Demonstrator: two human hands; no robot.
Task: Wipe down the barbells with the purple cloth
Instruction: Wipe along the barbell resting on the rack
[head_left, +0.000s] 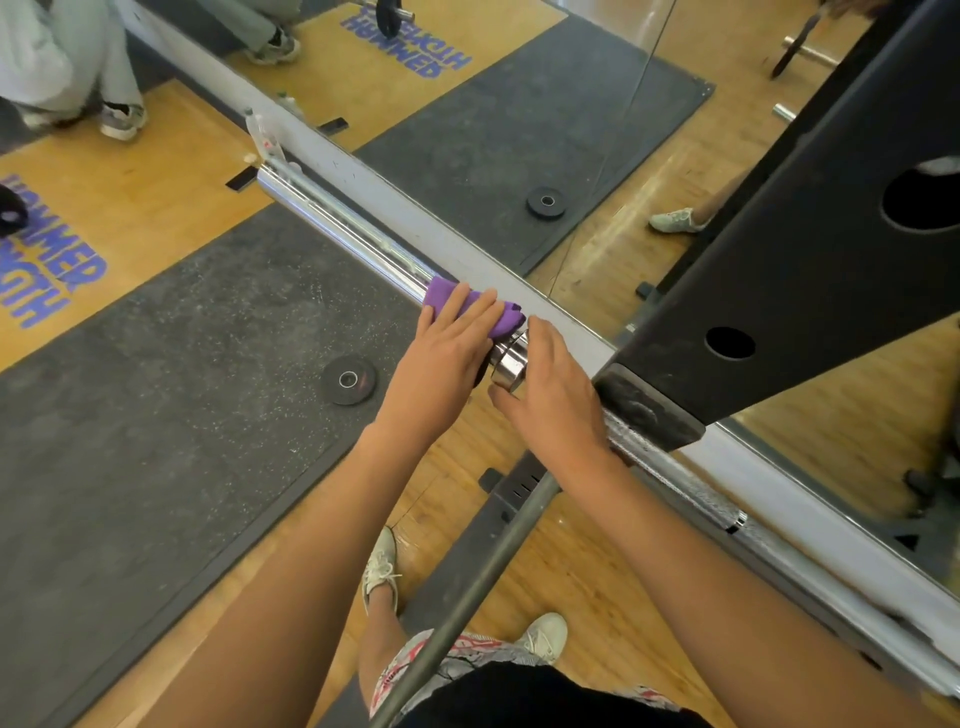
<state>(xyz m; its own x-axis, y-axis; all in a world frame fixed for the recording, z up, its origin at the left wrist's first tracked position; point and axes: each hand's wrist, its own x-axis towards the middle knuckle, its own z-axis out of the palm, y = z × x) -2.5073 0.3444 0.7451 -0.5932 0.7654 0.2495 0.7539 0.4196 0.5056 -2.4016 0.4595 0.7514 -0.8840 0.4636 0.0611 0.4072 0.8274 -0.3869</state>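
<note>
Your forearms reach up from the bottom of the view to the barbell (343, 223), which lies along the foot of the mirror. The black rack upright (779, 291) crosses it just beyond its chrome collar (511, 366).

Your right hand (550, 395) sits on that collar, fingers curled over the top and thumb tucked beneath, clamping it. On the sleeve side of the collar, your left hand (447, 358) presses the purple cloth (506, 322) onto the bar, fingers (467, 312) laid flat and close together. I cannot tell where its thumb is.

To wipe well, brace the collar so the sleeve cannot spin. Wrap the cloth further round, then draw it away from the collar in one firm stroke to the sleeve's far end.
</note>
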